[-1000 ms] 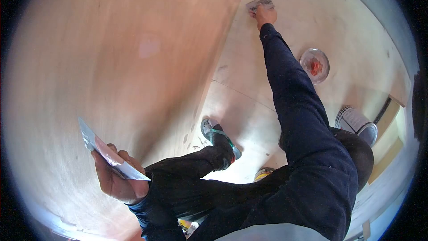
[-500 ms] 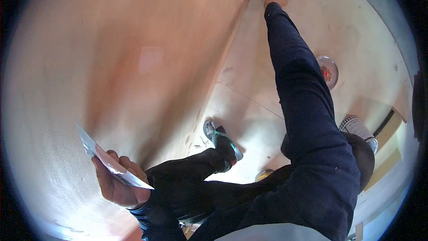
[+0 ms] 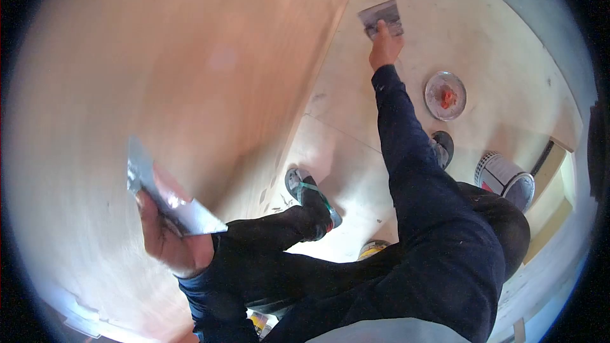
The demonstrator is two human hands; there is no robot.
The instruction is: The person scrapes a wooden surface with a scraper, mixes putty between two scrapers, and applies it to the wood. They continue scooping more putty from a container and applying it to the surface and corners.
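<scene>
I count 2 flat blades (image 3: 383, 18) (image 3: 170, 195), 1 round dish (image 3: 438, 103), 2 shoes (image 3: 304, 185) (image 3: 445, 147). At least 2 cans (image 3: 499, 171) (image 3: 373, 249), one mostly hidden.

bright glare lower left | soft shadows | edges bowed (corners black)

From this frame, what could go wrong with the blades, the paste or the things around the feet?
The left hand holds a broad blade carrying pink paste, which might drip off if tilted. The round dish of red paste lies near the right shoe; a step could catch it. The bucket by the right knee could get knocked.
</scene>
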